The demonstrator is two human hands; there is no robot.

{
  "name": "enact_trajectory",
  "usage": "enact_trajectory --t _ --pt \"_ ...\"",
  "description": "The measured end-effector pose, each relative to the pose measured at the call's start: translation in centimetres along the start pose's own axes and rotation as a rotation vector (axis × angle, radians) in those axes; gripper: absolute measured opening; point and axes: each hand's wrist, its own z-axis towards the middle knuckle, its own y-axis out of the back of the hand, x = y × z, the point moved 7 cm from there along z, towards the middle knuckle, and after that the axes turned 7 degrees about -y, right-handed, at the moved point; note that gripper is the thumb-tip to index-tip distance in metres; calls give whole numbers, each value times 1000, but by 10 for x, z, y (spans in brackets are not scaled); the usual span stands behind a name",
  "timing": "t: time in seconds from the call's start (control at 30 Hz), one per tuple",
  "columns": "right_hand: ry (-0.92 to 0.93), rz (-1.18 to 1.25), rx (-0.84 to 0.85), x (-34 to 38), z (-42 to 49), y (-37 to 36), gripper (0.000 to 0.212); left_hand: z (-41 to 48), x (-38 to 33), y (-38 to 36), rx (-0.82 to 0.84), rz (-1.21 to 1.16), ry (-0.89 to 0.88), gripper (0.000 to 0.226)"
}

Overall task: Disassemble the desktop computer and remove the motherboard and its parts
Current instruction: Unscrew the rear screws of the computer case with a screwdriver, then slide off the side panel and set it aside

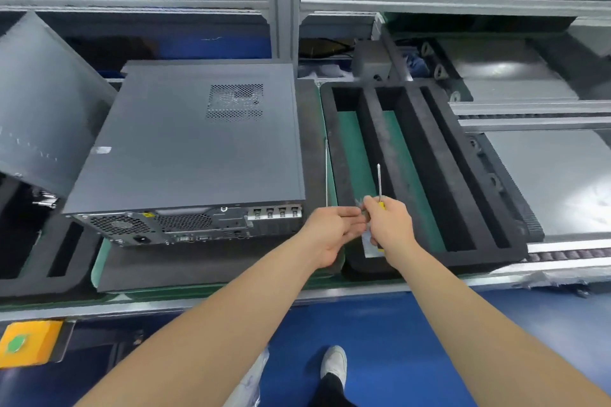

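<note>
Nearest to me is the shiny blue floor (380, 334), with one white shoe (334, 363) on it. At the near left, a yellow box with a green button (28, 343) sits on the edge of the long metal work bench (463, 281).

Both bare arms reach out over the bench. The right hand (388, 225) is wrapped around a thin yellow-handled metal screwdriver (381, 205), and the metal tip points away to the far side. The left hand (330, 231) is just beside it on the left, fingers loosely bent, tips touching the right hand's fingers. I cannot tell if the left hand holds anything. A small clear plastic bag (369, 245) lies under the hands.

The hands are over the near end of a black foam tray with long slots (429, 175). Left of the hands and near them is the dark grey metal desktop computer (198, 142). It lies flat on a black foam mat (198, 268), lid on, and its back with the fan holes and plugs faces near.

On the far left, a flat grey metal panel (43, 92) leans tilted, its edge just beside the computer. Far right are more flat grey metal boxes (555, 175). At the back, a grey metal post (284, 0) stands upright.
</note>
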Motion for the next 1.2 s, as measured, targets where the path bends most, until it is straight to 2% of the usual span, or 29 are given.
enact_trajectory --t 0.13,0.27,0.4,0.5,0.7,0.87,0.97,1.1,1.13,1.2 --pt "-21 -133 37 -2 51 26 19 62 -7 -34 -121 105 -84 23" --pt "-75 -79 161 -8 89 20 20 119 -15 -45 -240 294 -129 31" --pt "-110 -65 218 -10 111 8 23 163 -11 -44 -290 387 -39 27" --pt "-138 -74 250 -12 118 3 27 184 -7 -46 -290 486 43 15" --pt "-161 -80 272 -16 128 -1 20 197 18 -62 -273 294 199 54" --pt "-169 -95 256 -14 131 -4 25 181 17 -63 -223 212 255 55" --pt "-159 -13 235 -2 128 -5 22 165 -4 -64 -228 296 176 43" --pt "-135 102 269 30 109 -14 12 137 -60 -65 -301 527 -110 28" --pt "-113 113 285 41 102 -18 13 127 -75 -67 -300 580 -180 28" --pt "-57 150 319 63 86 -28 29 104 -104 -69 -287 672 -283 37"
